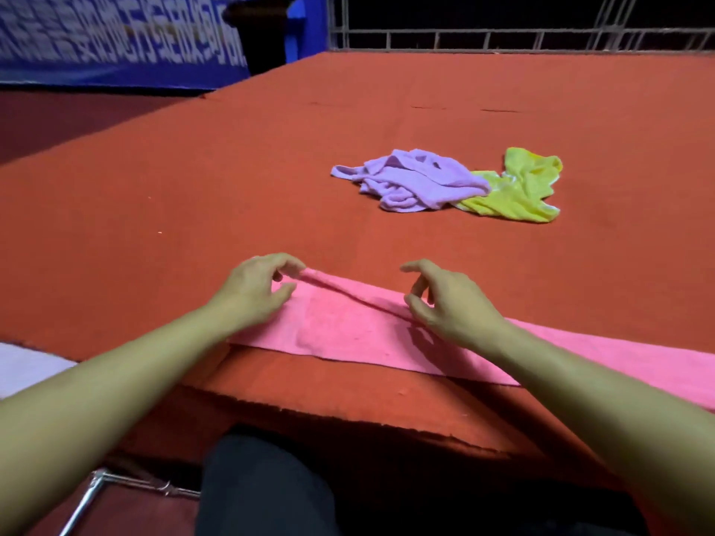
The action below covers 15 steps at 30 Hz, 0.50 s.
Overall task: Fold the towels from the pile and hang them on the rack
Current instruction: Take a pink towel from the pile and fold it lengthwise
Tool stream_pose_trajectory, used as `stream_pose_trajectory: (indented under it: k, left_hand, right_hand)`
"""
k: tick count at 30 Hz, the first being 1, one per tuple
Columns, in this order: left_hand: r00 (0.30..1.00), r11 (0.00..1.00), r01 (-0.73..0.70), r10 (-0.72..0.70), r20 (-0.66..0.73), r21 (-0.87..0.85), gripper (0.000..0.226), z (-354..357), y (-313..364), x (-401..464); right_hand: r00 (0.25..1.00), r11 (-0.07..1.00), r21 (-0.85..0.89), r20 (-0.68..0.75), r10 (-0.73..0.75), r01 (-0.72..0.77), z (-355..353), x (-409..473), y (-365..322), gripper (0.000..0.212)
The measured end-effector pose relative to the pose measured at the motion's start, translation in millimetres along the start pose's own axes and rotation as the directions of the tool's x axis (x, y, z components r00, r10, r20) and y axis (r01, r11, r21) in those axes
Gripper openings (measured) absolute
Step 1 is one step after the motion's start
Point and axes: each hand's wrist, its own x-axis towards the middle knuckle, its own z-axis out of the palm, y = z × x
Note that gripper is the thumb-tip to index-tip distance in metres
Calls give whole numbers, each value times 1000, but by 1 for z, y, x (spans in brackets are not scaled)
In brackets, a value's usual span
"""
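A pink towel (348,326) lies folded into a long strip along the near edge of the red-covered table (232,179). My left hand (255,292) is at the strip's left end, fingers loosely curved, fingertips touching its far corner and thumb resting on the cloth. My right hand (449,303) is over the strip's middle, thumb on the raised fold line and index finger lifted off. Neither hand holds the towel. Farther back on the right lie a crumpled purple towel (410,179) and, touching it, a crumpled yellow towel (518,187).
A chrome metal tube frame (89,493) shows below the table at the bottom left, beside my dark-clothed leg (267,485). A white surface (27,369) is at the left edge. Behind the table stand a metal railing (503,36), a blue banner (116,36) and a dark bin (263,32).
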Motion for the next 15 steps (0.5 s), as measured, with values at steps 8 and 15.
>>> stream_pose_trajectory:
  k: [8,15]
  left_hand:
    - [981,990,90,-69,183,-107,58,0,-71,40]
    - [993,988,110,-104,56,-110,38,11,-91,54]
  right_hand:
    - [998,993,-121,66,17,-9,65,64,-56,51]
    - [998,973,-229,43,40,-29,79,71,-53,56]
